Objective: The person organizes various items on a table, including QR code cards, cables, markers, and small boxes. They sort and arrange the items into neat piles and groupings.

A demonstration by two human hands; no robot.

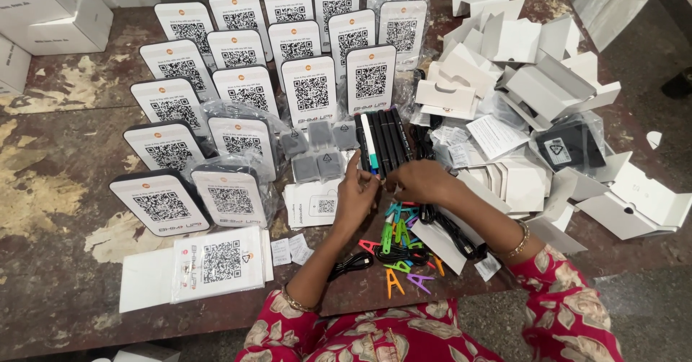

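Both forearms reach forward over the worn, patchy surface (pixel 50 160), wrists bent inward so the hands meet. The left hand (pixel 355 192) has its fingers (pixel 358 175) curled narrow, pinching the near ends of a row of slim black pens (pixel 386 140). The right hand (pixel 422 182) cups beside it, knuckles up; its grip cannot be told. Just below lie bright plastic clips (pixel 395 246) and glossy black cables (pixel 450 228).

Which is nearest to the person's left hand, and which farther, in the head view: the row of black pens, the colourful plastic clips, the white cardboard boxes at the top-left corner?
From the left hand:
1. Row of black pens, just above, touching the fingertips.
2. Colourful plastic clips, below right.
3. White cardboard boxes, far top-left corner.
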